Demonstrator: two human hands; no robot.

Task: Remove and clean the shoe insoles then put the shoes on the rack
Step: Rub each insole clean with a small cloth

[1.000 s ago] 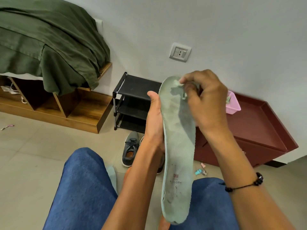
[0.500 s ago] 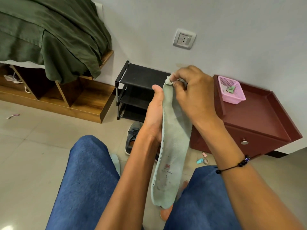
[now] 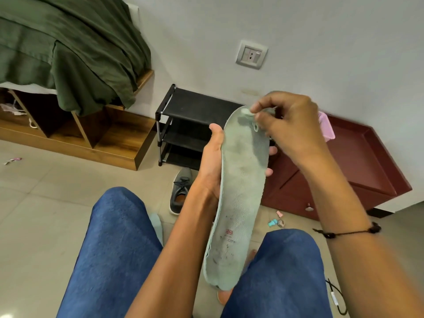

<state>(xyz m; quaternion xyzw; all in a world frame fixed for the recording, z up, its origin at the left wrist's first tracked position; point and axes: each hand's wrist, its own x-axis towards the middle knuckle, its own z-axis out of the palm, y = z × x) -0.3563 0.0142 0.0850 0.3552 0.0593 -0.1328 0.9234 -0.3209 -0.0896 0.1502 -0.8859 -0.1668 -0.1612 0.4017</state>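
A pale green insole (image 3: 238,198) stands upright between my knees, its dirty heel end down and its face toward me. My left hand (image 3: 212,161) grips it round the middle from the left, fingertips showing past its right edge. My right hand (image 3: 291,125) pinches a small pale wad (image 3: 246,111) against the toe end of the insole. A grey shoe (image 3: 181,191) lies on the floor in front of the black shoe rack (image 3: 195,111), partly hidden by my left arm. Beside my left knee a second pale insole (image 3: 157,223) peeks out.
A dark red low cabinet (image 3: 358,161) stands right of the rack with a pink basket (image 3: 327,129) on it. A wooden bed frame (image 3: 110,143) under a green blanket fills the left. Small bits (image 3: 276,220) lie on the tiled floor, a black cord (image 3: 337,299) at right.
The insole has turned from edge-on to face me. My right hand still pinches the wad at the toe end. The view has shifted slightly.
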